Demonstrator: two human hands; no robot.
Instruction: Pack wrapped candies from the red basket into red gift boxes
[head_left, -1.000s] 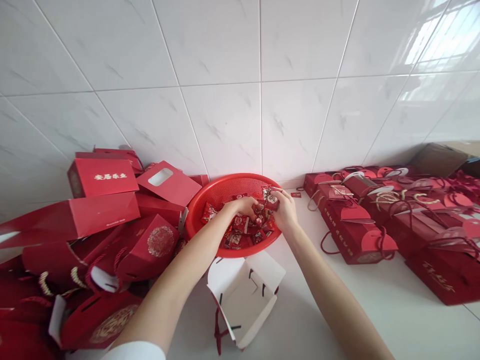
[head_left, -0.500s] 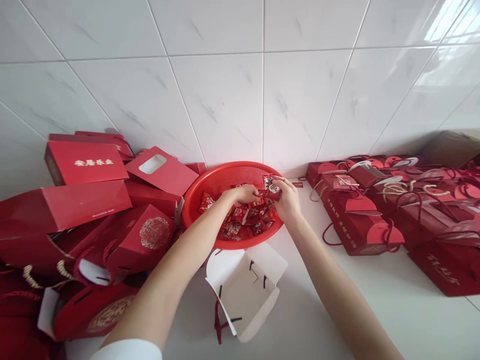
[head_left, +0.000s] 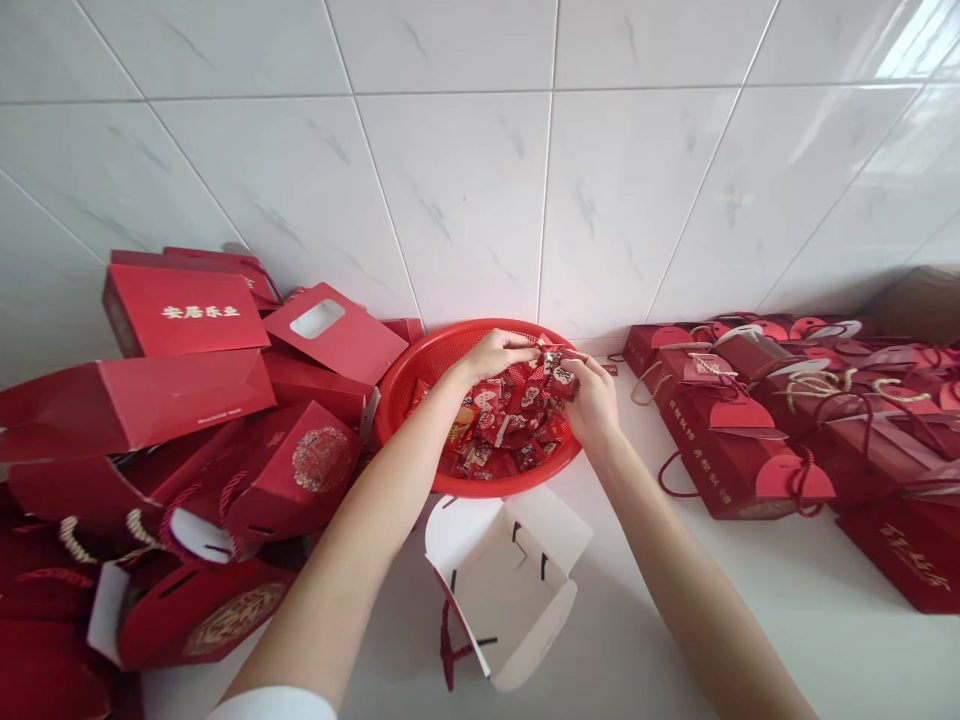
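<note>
A red plastic basket [head_left: 397, 400] with perforated sides holds many wrapped candies [head_left: 499, 425], mostly red with some gold and white. Above its far right part, my right hand [head_left: 594, 395] is closed around a few wrapped candies [head_left: 559, 375] with white lettering. My left hand [head_left: 491, 355] reaches over from the other side, its fingers pinched at the edge of that same bunch, partly hiding what they grip. Nearer me stands a gift box [head_left: 499, 590], open at the top, white inside, with a dark red cord handle on its left side.
Red gift boxes [head_left: 180, 310] lie heaped at the left. Rows of closed red boxes [head_left: 705, 430] with cord handles stand at the right. A white tiled wall [head_left: 465, 200] rises behind. A brown carton [head_left: 919, 305] is at the far right.
My left hand has risen from among the candies in the basket and moved right to the bunch in my right hand. The whole view has shifted slightly.
</note>
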